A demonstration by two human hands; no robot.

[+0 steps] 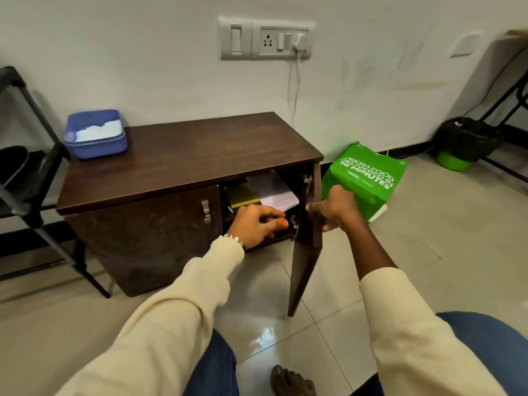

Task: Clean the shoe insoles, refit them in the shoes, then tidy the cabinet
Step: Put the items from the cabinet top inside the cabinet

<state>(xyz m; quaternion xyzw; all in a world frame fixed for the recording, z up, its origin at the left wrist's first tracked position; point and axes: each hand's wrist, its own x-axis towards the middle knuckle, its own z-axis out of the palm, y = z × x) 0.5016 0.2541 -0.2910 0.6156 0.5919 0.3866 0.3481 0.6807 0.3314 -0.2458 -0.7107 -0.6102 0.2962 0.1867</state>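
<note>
Low dark-wood cabinet [183, 155] against a white wall, right-hand door [307, 247] swung open toward the camera, left door [143, 238] closed with its metal handle [205, 211] showing. Left hand [257, 224] reaching into the open compartment, fingers curled over something in the lower part; what it grips cannot be told. Right hand [334, 208] gripping the top edge of the open door, thumb on the inner face, fingers wrapped over the outer side. Inside, on the upper shelf: white papers [274, 190] beside a yellow-green pad [243, 195]. On the cabinet top, at its far left corner, a blue plastic tub [95, 135] holding something white. On the tiled floor just right of the cabinet, a green delivery bag [368, 175]; farther right, a bin [465, 141] lined in black. Wall switchboard [264, 38] above, white charger [300, 41] plugged in. No shoes or insoles in view.
</note>
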